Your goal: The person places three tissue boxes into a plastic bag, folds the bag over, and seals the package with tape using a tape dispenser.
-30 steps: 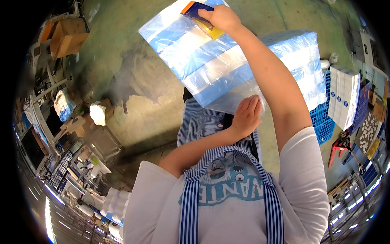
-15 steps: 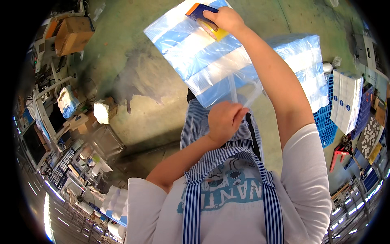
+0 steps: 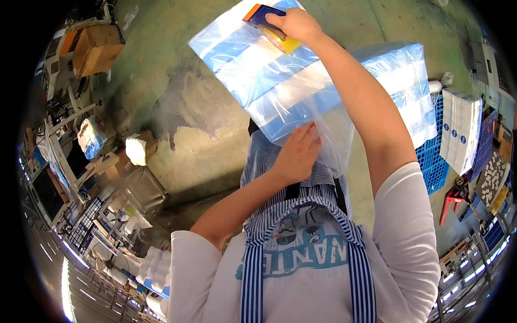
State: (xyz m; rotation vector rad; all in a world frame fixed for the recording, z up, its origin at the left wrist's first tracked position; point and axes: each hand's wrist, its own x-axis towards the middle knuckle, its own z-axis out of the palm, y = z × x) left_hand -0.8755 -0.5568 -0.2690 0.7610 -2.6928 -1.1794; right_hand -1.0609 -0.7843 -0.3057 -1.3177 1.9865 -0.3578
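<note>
A large pack in clear plastic film (image 3: 269, 81), showing blue and white bands, lies tilted in front of me. At its far end my right hand (image 3: 297, 26) is closed around a dark blue and orange tape dispenser (image 3: 261, 16) with a yellow tape roll, resting on the pack's top. My left hand (image 3: 299, 153) is at the near end, fingers stretched out against the film. Beside those fingers, the bag's loose clear plastic end (image 3: 335, 145) hangs down toward my striped apron (image 3: 257, 156).
A second blue and white wrapped pack (image 3: 406, 91) stands right of my forearm. Further right are a blue plastic pallet (image 3: 431, 167), a white wrapped stack (image 3: 458, 132) and a red pallet jack (image 3: 449, 204). Cardboard boxes (image 3: 99, 48) and machinery stand at the left.
My left hand has gone from a closed grip by the gathered film to stretched fingers against the pack's end. The loose film has spread and dropped. My right hand and the dispenser have barely moved.
</note>
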